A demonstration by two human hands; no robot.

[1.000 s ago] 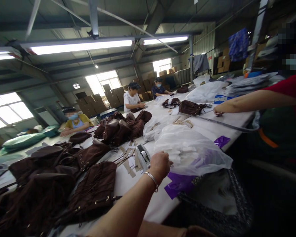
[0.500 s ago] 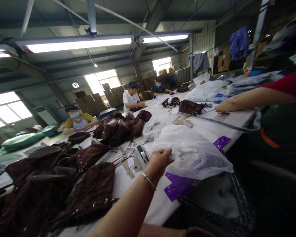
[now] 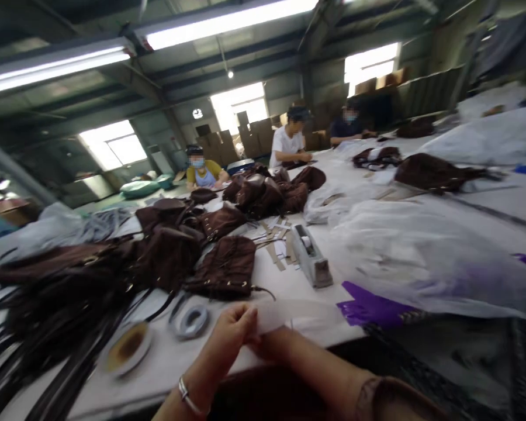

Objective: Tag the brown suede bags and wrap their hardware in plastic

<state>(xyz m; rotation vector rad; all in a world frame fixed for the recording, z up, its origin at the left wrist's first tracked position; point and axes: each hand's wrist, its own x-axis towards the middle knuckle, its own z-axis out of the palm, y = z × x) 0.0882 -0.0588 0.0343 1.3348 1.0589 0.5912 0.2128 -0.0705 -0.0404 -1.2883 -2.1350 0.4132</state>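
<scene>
A: What are the hands doing?

B: The left hand (image 3: 232, 327) is pinching one end of a thin clear sheet (image 3: 298, 314) at the near edge of the worktop (image 3: 263, 286). The right hand (image 3: 267, 346) is lying mostly hidden behind it, so I cannot tell its grip.

A: Which step, would you say?

B: Probably separating or opening the sheet, a bag perhaps. Next it is likely needing both hands working the edges apart, with the tape dispenser (image 3: 310, 263) and brown bags (image 3: 225, 272) sitting just beyond.
</scene>
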